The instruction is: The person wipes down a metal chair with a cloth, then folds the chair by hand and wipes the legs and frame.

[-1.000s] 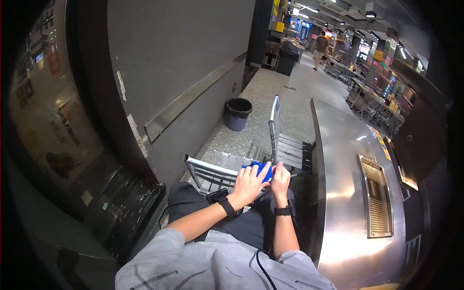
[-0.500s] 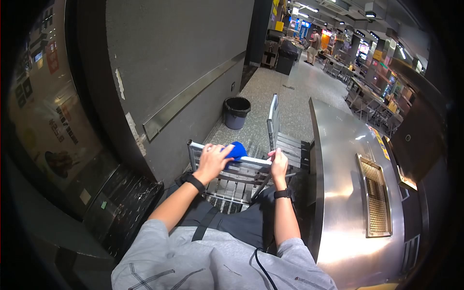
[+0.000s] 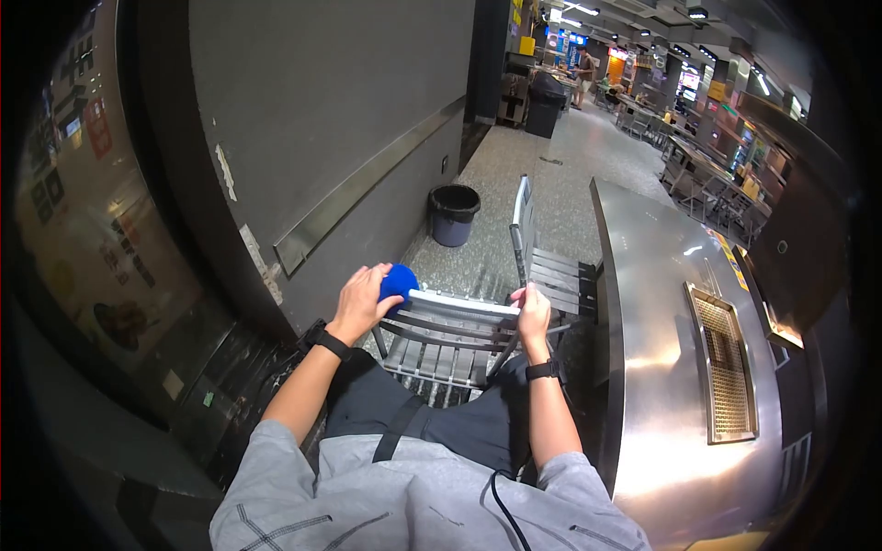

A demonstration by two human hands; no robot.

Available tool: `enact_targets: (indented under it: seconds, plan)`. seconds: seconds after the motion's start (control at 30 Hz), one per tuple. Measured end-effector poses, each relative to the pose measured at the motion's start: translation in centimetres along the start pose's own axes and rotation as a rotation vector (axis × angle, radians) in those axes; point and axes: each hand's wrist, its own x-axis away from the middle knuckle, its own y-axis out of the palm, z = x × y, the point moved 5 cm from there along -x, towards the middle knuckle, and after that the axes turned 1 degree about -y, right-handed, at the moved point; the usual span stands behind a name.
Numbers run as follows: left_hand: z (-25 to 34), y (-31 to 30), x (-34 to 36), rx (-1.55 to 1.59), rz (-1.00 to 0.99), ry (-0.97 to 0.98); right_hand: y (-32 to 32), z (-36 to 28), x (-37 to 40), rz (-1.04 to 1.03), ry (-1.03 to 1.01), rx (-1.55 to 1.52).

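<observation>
A grey metal chair with a slatted seat (image 3: 435,360) stands in front of my legs, its top back rail (image 3: 464,304) running left to right. My left hand (image 3: 361,301) is closed on a blue cloth (image 3: 399,286), pressed around the rail's left end. The cloth hides that corner. At the opposite end, my right hand (image 3: 532,317) grips the right corner of the chair back with its fingers curled over it. Just beyond stands a second slatted metal chair (image 3: 560,280), its upright back close to my right hand.
A stainless steel counter (image 3: 657,367) with a recessed grate (image 3: 723,367) runs along the right. On the left is a dark wall (image 3: 331,101) with a metal strip. A lined bin (image 3: 453,220) sits by it. Farther off are tables, chairs and a standing person (image 3: 584,78).
My left hand has slid the blue cloth leftward along the rail to its left end. My right hand keeps its hold on the right corner. The distant person has shifted slightly left.
</observation>
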Motion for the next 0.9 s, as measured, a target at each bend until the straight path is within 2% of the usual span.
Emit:
enact_targets:
  seconds: [0.03,0.07,0.1,0.2,0.23,0.33,0.5,0.67,0.73,0.9]
  plan:
    - [0.4,0.4,-0.4,0.04,-0.026,-0.055,0.0,0.0,0.0,-0.009,0.007,-0.008]
    - [1.3,0.9,-0.9,-0.051,0.027,0.081,0.1,0.0,0.2,-0.018,0.012,-0.014]
    - [2.6,1.6,-1.4,-0.045,-0.026,0.081,0.2,-0.1,0.1,-0.027,0.015,-0.021]
    - [6.4,4.8,-1.6,-0.158,-0.079,0.191,0.2,0.2,0.6,-0.038,0.233,-0.181]
    - [7.8,5.6,-1.9,-0.153,-0.107,0.171,0.5,0.7,0.3,-0.044,0.146,-0.232]
    - [13.0,8.6,-2.1,-0.101,-0.128,0.215,0.8,1.5,0.1,-0.028,0.147,-0.38]
    - [18.3,12.2,-2.4,0.072,0.031,0.292,-0.1,2.2,0.2,-0.099,0.16,-0.388]
    - [16.7,11.4,-2.7,0.22,0.046,0.257,0.5,0.8,0.5,-0.161,0.143,-0.467]
    - [15.7,10.8,-2.8,0.237,0.013,0.271,0.7,1.1,0.4,-0.151,0.111,-0.391]
    - [11.1,8.3,-1.8,0.136,-0.008,0.2,0.7,1.4,0.5,-0.192,0.123,-0.434]
